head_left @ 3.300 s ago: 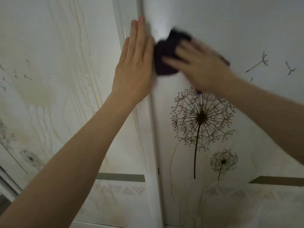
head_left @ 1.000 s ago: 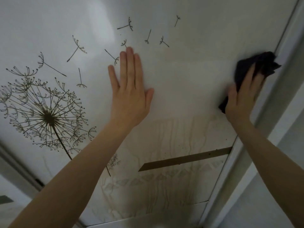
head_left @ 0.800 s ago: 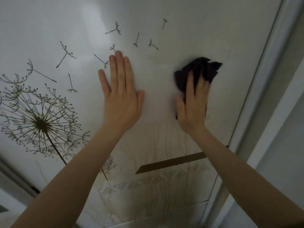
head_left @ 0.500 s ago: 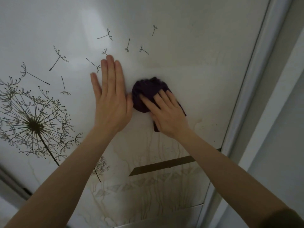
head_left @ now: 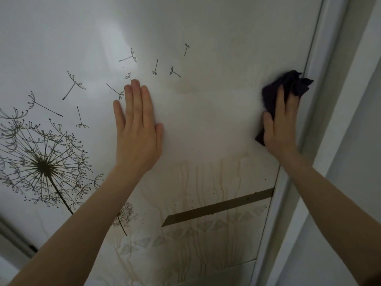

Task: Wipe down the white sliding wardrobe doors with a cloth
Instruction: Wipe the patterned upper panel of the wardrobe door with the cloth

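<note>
Left hand (head_left: 137,129) flat on wardrobe door (head_left: 216,34), fingers straight and close together, holding nothing. Right hand (head_left: 281,124) well to its right, fingers straight, pressing dark cloth (head_left: 292,84) to the door. Cloth bunches past the fingertips, reaching door frame (head_left: 323,79) just right of that hand. Dandelion print (head_left: 43,166) left of left hand. Brownish drip stains (head_left: 206,182) below both hands.

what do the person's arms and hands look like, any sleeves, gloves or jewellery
The left hand and right hand are bare: no gloves, rings, watch or bracelet in view. The left forearm and right forearm are uncovered to the frame edge, no sleeve showing.
</note>
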